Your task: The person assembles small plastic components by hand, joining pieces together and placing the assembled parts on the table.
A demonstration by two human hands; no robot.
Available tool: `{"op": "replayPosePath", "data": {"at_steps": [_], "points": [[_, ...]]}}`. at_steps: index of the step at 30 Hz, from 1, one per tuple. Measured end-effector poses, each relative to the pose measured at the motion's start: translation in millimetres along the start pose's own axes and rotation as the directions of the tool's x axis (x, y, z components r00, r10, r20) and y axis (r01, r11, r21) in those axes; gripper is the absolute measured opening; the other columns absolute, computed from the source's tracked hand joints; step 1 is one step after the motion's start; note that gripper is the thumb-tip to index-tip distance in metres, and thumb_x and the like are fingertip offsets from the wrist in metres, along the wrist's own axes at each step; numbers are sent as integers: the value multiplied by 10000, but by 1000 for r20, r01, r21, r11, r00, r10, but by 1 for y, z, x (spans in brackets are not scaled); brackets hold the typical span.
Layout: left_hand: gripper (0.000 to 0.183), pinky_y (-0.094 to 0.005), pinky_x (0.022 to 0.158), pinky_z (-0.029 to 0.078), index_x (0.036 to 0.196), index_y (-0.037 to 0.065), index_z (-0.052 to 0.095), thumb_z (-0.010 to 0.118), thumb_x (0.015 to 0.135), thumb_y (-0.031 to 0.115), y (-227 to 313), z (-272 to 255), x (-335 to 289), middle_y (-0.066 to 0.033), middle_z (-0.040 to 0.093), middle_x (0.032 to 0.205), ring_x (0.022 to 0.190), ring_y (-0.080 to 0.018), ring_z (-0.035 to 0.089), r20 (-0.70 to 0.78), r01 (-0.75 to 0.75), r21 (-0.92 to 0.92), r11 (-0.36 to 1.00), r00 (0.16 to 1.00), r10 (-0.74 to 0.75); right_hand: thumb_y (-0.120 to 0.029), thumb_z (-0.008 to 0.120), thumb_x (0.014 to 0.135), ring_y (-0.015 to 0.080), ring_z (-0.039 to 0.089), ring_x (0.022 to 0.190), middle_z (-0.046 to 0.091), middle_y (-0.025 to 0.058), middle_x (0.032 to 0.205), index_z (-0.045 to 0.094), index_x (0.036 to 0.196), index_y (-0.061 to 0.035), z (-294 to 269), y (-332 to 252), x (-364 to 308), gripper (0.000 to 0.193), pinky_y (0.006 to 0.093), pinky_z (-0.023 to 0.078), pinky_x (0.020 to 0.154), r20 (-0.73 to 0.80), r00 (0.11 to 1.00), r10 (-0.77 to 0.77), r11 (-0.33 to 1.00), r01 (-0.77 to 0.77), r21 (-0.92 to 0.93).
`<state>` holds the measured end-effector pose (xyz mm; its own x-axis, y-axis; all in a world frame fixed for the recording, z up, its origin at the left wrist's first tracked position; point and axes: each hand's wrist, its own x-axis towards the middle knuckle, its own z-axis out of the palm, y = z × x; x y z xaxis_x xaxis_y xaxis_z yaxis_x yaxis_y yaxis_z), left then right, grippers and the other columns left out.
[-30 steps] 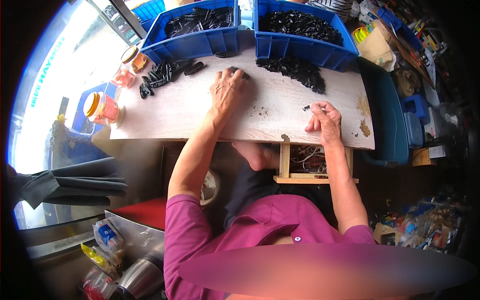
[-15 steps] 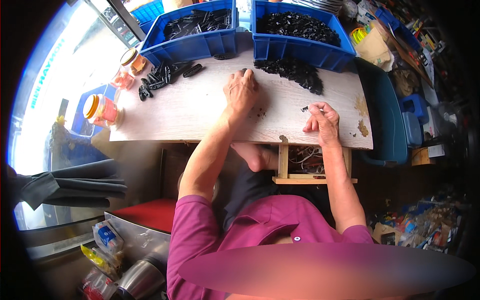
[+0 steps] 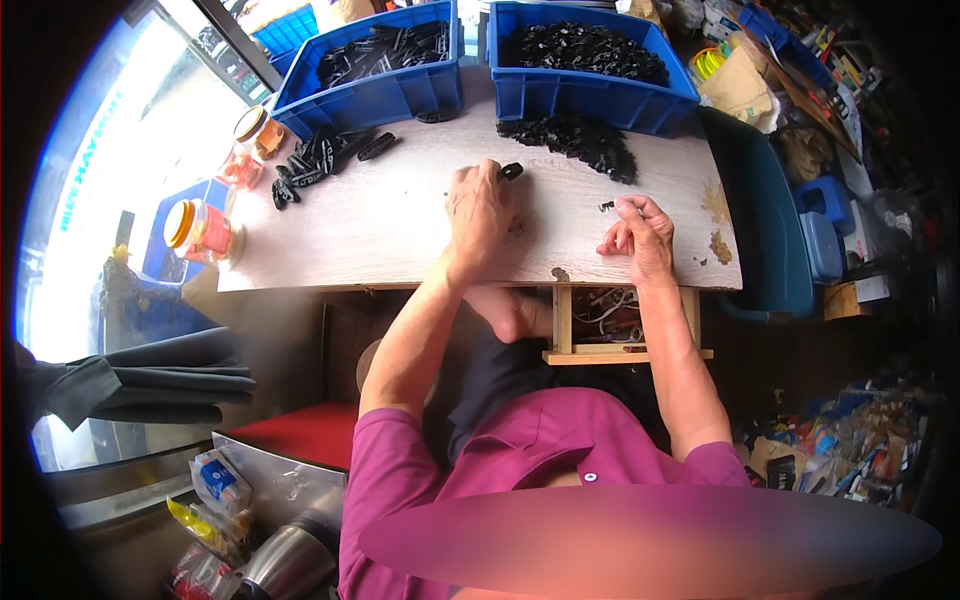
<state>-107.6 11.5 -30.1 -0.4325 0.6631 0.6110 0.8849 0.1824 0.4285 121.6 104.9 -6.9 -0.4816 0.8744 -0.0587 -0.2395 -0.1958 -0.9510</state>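
The room is cluttered, with a bright opening point(image 3: 95, 170) along the left edge of the frame and mixed goods stacked at the upper right. A pale wood-grain counter point(image 3: 370, 235) spans the upper centre; its surface shows brown worn patches near the right edge. Two blue bins stand at the rear of the counter: the left bin point(image 3: 375, 103) contains long black parts, the right bin point(image 3: 595, 98) contains small black parts. A spread of small parts point(image 3: 585, 145) lies in front of the right bin. A heap of oval parts point(image 3: 318, 160) lies at the upper left, near three jars point(image 3: 203, 232). A teal tub point(image 3: 770, 265) adjoins the right end of the counter, and an open wooden drawer point(image 3: 630, 356) projects below the front edge.

The elongated black piece point(image 3: 511, 171) is located at upper centre, above the counter's middle; it has rounded ends and a dark finish. The left hand point(image 3: 480, 215) holds it in a closed fingertip grip. The small black clip point(image 3: 606, 206) is thin and irregular in outline, right of centre. The right hand point(image 3: 645, 238) retains it in a pinch grip, thumb against index finger.
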Motion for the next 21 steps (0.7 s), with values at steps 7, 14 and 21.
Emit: {"op": "replayPosePath", "data": {"at_steps": [7,14,21], "points": [[237,-234,539,536,1072,20,578,683,868,81,78,2,-28,-86,655,871,696,-120,626,593,612,-790,-15,758,-271,-186,692,868,143,591,525,528,8,537,631,933,-77,6,7,-2,141,357,579,562,-8,999,-53,980,54,192],[235,-219,546,526,1047,-5,593,704,850,58,108,5,-32,-74,668,845,651,-112,634,662,649,-749,-133,728,-178,-130,710,864,119,613,636,636,19,789,649,948,-60,7,-1,-10,125,271,535,567,54,999,-2,971,-11,237],[181,-208,548,515,994,-11,614,700,860,75,108,5,-29,-59,654,791,626,-102,620,691,683,-722,-111,705,-159,-101,721,856,77,592,728,654,-11,840,687,925,-66,-6,11,0,85,230,505,670,92,995,-38,992,27,120]]}}
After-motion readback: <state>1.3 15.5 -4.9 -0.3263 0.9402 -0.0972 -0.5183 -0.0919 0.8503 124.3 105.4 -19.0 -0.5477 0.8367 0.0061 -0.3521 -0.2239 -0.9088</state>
